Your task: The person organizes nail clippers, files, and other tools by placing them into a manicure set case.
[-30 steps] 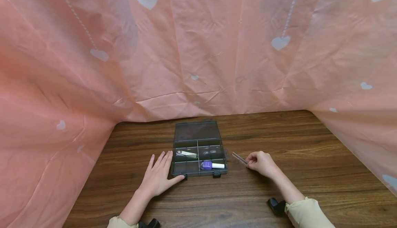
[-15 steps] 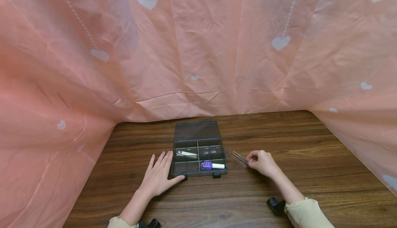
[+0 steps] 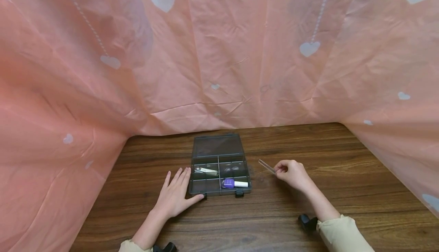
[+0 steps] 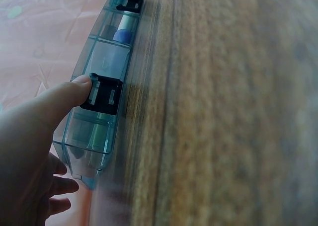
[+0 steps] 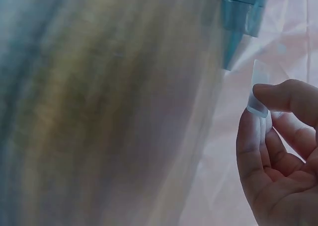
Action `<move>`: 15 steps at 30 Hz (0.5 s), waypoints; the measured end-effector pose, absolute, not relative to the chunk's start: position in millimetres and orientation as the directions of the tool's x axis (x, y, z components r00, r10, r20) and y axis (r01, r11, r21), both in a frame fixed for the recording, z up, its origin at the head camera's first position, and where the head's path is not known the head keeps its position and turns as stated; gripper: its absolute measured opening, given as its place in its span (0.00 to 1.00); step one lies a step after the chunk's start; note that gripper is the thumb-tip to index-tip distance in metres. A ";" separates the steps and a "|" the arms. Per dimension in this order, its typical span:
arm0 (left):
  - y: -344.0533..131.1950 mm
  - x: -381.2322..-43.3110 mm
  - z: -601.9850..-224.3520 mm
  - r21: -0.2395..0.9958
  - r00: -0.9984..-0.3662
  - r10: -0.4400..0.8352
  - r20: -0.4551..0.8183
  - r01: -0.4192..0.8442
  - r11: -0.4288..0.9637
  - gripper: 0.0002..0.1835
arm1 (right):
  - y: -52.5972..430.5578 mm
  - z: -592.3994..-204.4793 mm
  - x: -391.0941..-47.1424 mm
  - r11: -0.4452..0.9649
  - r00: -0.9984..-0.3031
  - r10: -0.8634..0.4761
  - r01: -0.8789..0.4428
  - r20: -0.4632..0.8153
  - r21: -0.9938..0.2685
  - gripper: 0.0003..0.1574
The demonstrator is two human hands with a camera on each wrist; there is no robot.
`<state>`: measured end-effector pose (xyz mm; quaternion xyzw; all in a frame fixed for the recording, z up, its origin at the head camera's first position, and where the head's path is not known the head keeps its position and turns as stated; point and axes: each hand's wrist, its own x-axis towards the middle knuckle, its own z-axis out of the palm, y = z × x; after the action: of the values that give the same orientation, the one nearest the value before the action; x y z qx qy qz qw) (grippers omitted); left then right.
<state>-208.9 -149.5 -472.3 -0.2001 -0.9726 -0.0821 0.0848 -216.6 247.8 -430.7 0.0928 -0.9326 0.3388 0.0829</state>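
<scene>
My right hand (image 3: 293, 174) pinches a thin clear strip (image 3: 266, 166) between thumb and forefinger, right of the box. The right wrist view shows the strip (image 5: 258, 82) as flat and see-through, rising above the fingertips. An open dark translucent box (image 3: 205, 186) lies on the table with its lid tipped back. My left hand (image 3: 174, 195) lies along its left side with fingers spread, and the thumb (image 4: 74, 89) touches a black front latch (image 4: 102, 94). Inside are a nail clipper (image 3: 206, 171), a purple nail polish bottle (image 3: 229, 183) with a white cap, and small clear oval pieces (image 3: 235, 168).
Brown wood-grain table (image 3: 247, 225) lies under everything. A pink curtain (image 3: 219, 54) with white hearts hangs behind and at both sides. The raised lid (image 3: 217, 145) extends toward the curtain, and two latches, one of them on the right (image 3: 239, 193), stick out at the box front.
My right hand has moved slightly up and to the right with the clear strip in it. The left hand and the box have stayed in place.
</scene>
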 end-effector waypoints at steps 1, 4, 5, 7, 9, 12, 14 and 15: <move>-149.6 -208.7 -472.2 0.125 -0.905 0.375 0.198 0.403 0.906 0.57 | 247.3 -428.1 -217.6 0.753 -0.969 -0.117 -0.229 0.217 -0.617 0.06; -149.7 -208.3 -472.2 0.125 -0.905 0.377 0.198 0.405 0.906 0.57 | 245.2 -419.9 -220.9 0.751 -0.969 -0.119 -0.232 0.218 -0.618 0.06; -149.7 -208.4 -472.3 0.124 -0.905 0.377 0.198 0.405 0.906 0.57 | 244.0 -417.5 -222.0 0.752 -0.968 -0.117 -0.231 0.220 -0.618 0.06; -149.6 -208.7 -472.5 0.128 -0.905 0.377 0.198 0.405 0.905 0.57 | 241.0 -412.1 -223.8 0.749 -0.967 -0.122 -0.237 0.223 -0.618 0.06; -149.7 -208.7 -472.6 0.131 -0.905 0.376 0.196 0.404 0.905 0.57 | 237.1 -407.0 -225.7 0.744 -0.967 -0.123 -0.240 0.224 -0.624 0.07; -149.7 -208.3 -472.6 0.134 -0.906 0.375 0.195 0.404 0.905 0.57 | 229.3 -400.7 -228.1 0.738 -0.962 -0.135 -0.257 0.237 -0.624 0.06; -150.0 -208.1 -472.8 0.134 -0.907 0.374 0.194 0.403 0.905 0.57 | 222.8 -397.4 -229.8 0.732 -0.957 -0.145 -0.274 0.251 -0.623 0.06; -149.9 -208.1 -472.9 0.135 -0.907 0.375 0.194 0.403 0.905 0.57 | 219.2 -396.2 -230.7 0.730 -0.954 -0.150 -0.284 0.259 -0.622 0.06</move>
<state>-208.1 -149.9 -472.9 -0.1999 -0.9726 -0.0861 0.0819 -230.7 219.2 -396.2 0.1174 -0.9251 0.3481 0.0961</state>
